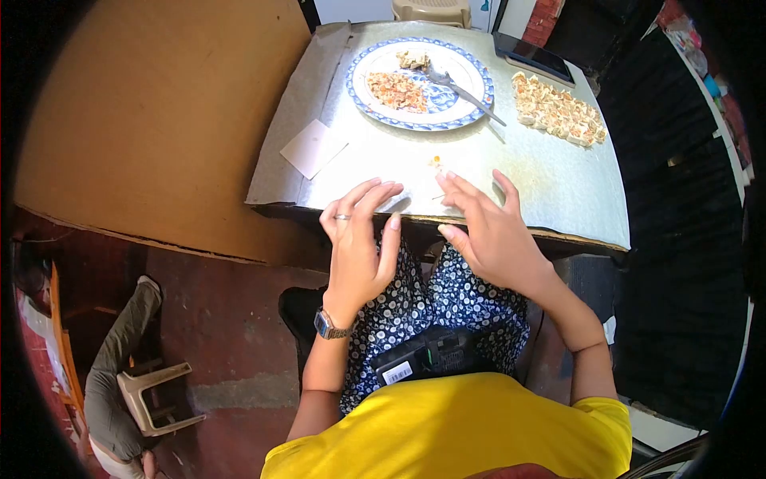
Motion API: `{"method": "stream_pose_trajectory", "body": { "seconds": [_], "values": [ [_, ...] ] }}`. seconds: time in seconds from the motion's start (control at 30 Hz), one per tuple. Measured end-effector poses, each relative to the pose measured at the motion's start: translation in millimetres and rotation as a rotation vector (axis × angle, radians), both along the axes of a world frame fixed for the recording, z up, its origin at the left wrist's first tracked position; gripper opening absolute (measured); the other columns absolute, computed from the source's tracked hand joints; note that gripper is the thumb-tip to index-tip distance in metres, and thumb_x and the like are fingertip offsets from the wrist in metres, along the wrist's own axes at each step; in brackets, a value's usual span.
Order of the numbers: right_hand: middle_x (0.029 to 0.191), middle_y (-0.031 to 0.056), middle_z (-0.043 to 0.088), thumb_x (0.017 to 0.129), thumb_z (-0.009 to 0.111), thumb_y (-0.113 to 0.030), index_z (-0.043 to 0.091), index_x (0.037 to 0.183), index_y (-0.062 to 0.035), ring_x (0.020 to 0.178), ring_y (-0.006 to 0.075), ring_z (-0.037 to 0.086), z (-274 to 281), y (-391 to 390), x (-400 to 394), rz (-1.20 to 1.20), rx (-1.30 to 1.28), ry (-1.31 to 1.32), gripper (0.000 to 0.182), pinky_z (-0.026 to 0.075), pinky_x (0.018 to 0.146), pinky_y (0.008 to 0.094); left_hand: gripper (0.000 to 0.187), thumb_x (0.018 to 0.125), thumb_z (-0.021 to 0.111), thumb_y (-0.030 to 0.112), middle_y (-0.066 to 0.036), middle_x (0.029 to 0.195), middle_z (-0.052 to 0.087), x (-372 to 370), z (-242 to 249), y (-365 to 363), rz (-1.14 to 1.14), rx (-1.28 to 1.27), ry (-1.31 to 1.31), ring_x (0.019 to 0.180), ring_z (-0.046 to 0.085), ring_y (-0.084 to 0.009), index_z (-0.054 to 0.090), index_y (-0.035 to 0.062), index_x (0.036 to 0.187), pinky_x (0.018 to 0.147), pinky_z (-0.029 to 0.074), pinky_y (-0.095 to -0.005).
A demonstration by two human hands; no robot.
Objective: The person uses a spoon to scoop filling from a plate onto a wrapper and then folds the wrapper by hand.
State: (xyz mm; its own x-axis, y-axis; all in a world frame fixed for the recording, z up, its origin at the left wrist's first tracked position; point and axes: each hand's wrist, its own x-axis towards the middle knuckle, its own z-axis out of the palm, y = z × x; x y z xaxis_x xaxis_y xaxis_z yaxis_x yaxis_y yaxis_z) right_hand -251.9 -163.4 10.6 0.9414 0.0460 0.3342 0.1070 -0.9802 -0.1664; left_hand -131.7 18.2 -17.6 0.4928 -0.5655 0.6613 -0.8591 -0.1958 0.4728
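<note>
At the table's front edge, my left hand point(359, 231) is open with fingers curled and nothing between them. My right hand point(493, 227) is also open, its fingers spread, with the fingertips right beside a small dab of orange filling point(436, 162) on the tabletop. Beyond both hands stands a blue-and-white plate point(467, 120) holding chopped orange filling point(396, 92) and a pale clump of food point(413, 60). A metal spoon point(471, 97) rests across its rim. A white square wrapper point(313, 149) lies flat to the left of the plate.
Rows of small folded dumplings point(558, 110) sit on the table's right side, below a dark phone or tablet point(533, 57). A brown board point(152, 128) rises at the left. On the floor, another person's leg point(120, 343) shows near a beige plastic stool point(159, 399).
</note>
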Motion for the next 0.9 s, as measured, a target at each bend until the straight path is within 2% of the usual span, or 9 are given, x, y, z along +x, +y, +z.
{"method": "stream_pose_trajectory", "body": {
  "seconds": [0.1, 0.23, 0.33, 0.43, 0.53, 0.73, 0.9],
  "values": [
    [0.128, 0.0098, 0.062, 0.097, 0.058, -0.029, 0.048, 0.130, 0.0005, 0.132, 0.0225, 0.049, -5.4, 6.4, 1.5, 0.024, -0.008, -0.027, 0.046, 0.020, 0.112, 0.0598, 0.043, 0.092, 0.057, 0.006, -0.012, 0.120, 0.068, -4.3, -3.2, 9.6, 0.030, -0.064, 0.056, 0.123, 0.049, -0.0242, 0.044, 0.0030, 0.133, 0.108, 0.025, -0.0386],
    [0.129, 0.0109, 0.061, 0.098, 0.056, -0.029, 0.046, 0.131, 0.0012, 0.132, 0.0243, 0.049, 4.5, 2.0, 3.2, -0.026, 0.115, 0.028, 0.046, 0.018, 0.113, 0.0605, 0.044, 0.090, 0.059, 0.005, -0.008, 0.118, 0.069, -13.0, -1.2, 13.7, 0.007, -0.079, 0.105, 0.123, 0.050, -0.0231, 0.046, 0.0047, 0.132, 0.104, 0.025, -0.0429],
    [0.129, 0.0119, 0.061, 0.098, 0.056, -0.028, 0.045, 0.132, 0.0015, 0.132, 0.0246, 0.049, -1.8, -6.3, 6.4, -0.069, 0.005, -0.001, 0.047, 0.017, 0.113, 0.0607, 0.044, 0.090, 0.059, 0.006, -0.008, 0.119, 0.069, -14.8, -5.1, 15.3, 0.018, -0.131, 0.116, 0.123, 0.050, -0.0234, 0.046, 0.0047, 0.132, 0.104, 0.025, -0.0426],
    [0.130, 0.0125, 0.061, 0.099, 0.054, -0.029, 0.044, 0.133, 0.0016, 0.133, 0.0246, 0.048, -1.0, -4.8, 6.5, -0.067, -0.009, 0.008, 0.047, 0.017, 0.113, 0.0611, 0.044, 0.093, 0.057, 0.002, -0.016, 0.119, 0.066, -20.6, -0.9, 18.9, 0.008, -0.111, 0.166, 0.123, 0.054, -0.0259, 0.041, 0.0029, 0.134, 0.110, 0.031, -0.0401],
    [0.130, 0.0122, 0.061, 0.099, 0.054, -0.029, 0.045, 0.132, 0.0014, 0.133, 0.0243, 0.048, 1.1, -4.9, 6.7, -0.059, -0.014, -0.035, 0.046, 0.017, 0.113, 0.0614, 0.045, 0.092, 0.056, -0.001, -0.017, 0.120, 0.064, -22.2, 0.7, 20.7, 0.002, -0.099, 0.100, 0.120, 0.058, -0.0260, 0.040, 0.0029, 0.134, 0.109, 0.034, -0.0401],
    [0.132, 0.0129, 0.059, 0.098, 0.055, -0.027, 0.045, 0.133, 0.0012, 0.134, 0.0232, 0.047, 0.7, -4.7, 9.3, -0.068, 0.017, 0.026, 0.047, 0.018, 0.113, 0.0614, 0.047, 0.090, 0.055, -0.003, -0.019, 0.123, 0.060, -24.6, 2.8, 20.7, -0.040, -0.128, 0.128, 0.117, 0.060, -0.0267, 0.040, 0.0024, 0.134, 0.107, 0.037, -0.0412],
    [0.132, 0.0147, 0.058, 0.097, 0.056, -0.027, 0.046, 0.132, 0.0000, 0.133, 0.0240, 0.048, -9.0, 3.9, 11.6, -0.061, 0.034, -0.033, 0.045, 0.019, 0.113, 0.0609, 0.047, 0.090, 0.055, -0.005, -0.020, 0.125, 0.059, -26.9, 0.0, 20.0, -0.065, -0.164, 0.177, 0.114, 0.062, -0.0269, 0.039, 0.0012, 0.134, 0.105, 0.041, -0.0402]
  ]
}}
